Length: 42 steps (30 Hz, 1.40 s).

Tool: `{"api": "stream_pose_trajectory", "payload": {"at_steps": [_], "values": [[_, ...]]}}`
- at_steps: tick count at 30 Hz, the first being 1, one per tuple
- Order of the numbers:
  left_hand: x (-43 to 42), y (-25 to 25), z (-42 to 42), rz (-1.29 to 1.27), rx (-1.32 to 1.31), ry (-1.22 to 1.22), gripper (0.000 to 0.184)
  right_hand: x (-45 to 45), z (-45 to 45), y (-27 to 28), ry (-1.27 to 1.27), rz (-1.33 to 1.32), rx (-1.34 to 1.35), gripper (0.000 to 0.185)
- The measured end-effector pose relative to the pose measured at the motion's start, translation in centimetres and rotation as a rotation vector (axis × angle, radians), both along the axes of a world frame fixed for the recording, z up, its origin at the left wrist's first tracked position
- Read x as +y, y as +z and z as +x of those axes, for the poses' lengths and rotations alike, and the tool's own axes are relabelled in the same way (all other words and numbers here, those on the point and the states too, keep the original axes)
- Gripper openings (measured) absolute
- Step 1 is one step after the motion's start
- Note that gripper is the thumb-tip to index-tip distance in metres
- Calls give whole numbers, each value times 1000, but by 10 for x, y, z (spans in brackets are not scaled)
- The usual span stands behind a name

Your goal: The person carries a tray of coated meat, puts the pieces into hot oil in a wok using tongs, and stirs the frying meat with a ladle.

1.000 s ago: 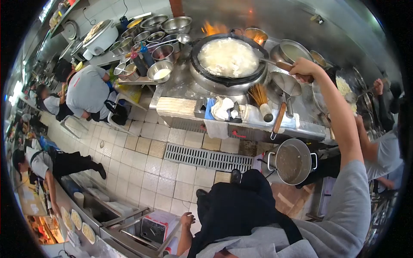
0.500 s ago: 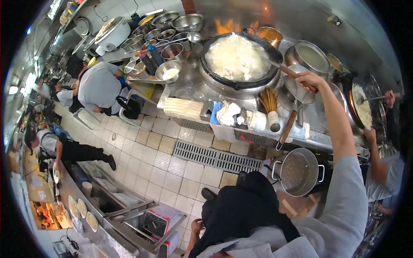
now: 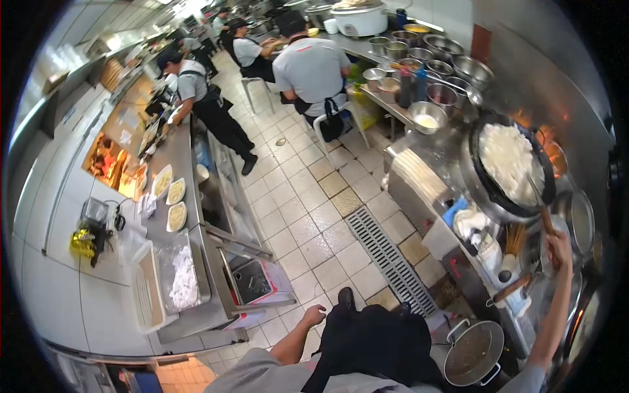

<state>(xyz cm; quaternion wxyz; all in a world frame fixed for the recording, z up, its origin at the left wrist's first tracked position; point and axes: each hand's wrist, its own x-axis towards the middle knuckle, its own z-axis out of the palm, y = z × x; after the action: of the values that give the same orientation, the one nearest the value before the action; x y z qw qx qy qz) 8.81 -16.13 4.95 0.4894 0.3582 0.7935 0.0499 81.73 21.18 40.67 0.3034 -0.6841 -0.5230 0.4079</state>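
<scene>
On the right side, my right hand (image 3: 559,249) is closed around the wooden handle (image 3: 546,221) of a long wok utensil. Its metal shaft (image 3: 536,190) runs down into a pale white mass of food, which hides the working end. The food (image 3: 508,157) fills much of a large black wok (image 3: 473,171) on the stove. My left hand (image 3: 314,316) hangs low beside my dark apron (image 3: 373,344), fingers loosely bent and holding nothing visible. Below my right wrist lie a bamboo wok brush (image 3: 514,245) and another wooden-handled tool (image 3: 511,288).
Flames (image 3: 547,139) rise behind the wok. A two-handled pot (image 3: 475,354) stands low at my right. Steel bowls (image 3: 473,71) crowd the far counter. Left, a counter holds plates of food (image 3: 176,217) and a metal tray (image 3: 187,278). Co-workers (image 3: 311,72) are farther back; a floor grate (image 3: 390,262) runs ahead.
My view has swung left, putting the stove at the right edge and showing more of the left counter. My right hand still grips the utensil in the wok. More of my left hand shows.
</scene>
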Motion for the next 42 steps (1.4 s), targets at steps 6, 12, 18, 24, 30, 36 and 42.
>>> {"api": "stream_pose_trajectory", "payload": {"at_steps": [6, 12, 18, 24, 30, 36, 42], "values": [[-25, -14, -29, -101, 1, -83, 34, -52, -31, 63, 17, 89, -366, 15], [-30, -49, -76, -209, -171, 83, 33, -70, -59, 111, 132, 226, -922, 16], [24, -19, -91, -95, -261, 138, 36, -98, -112, 186, 88, 130, -959, 31], [46, -34, -104, -62, -294, 127, 38, -74, -112, 197, 35, -34, -1171, 32], [40, -29, -98, -150, -319, 161, 41, -30, -86, 184, 50, -260, -1240, 31], [16, -25, -80, -186, -345, 135, 35, -11, -61, 209, 7, -572, -665, 23], [1, -26, -39, -191, -305, 138, 35, -42, -9, 153, -174, -570, -93, 28]]}}
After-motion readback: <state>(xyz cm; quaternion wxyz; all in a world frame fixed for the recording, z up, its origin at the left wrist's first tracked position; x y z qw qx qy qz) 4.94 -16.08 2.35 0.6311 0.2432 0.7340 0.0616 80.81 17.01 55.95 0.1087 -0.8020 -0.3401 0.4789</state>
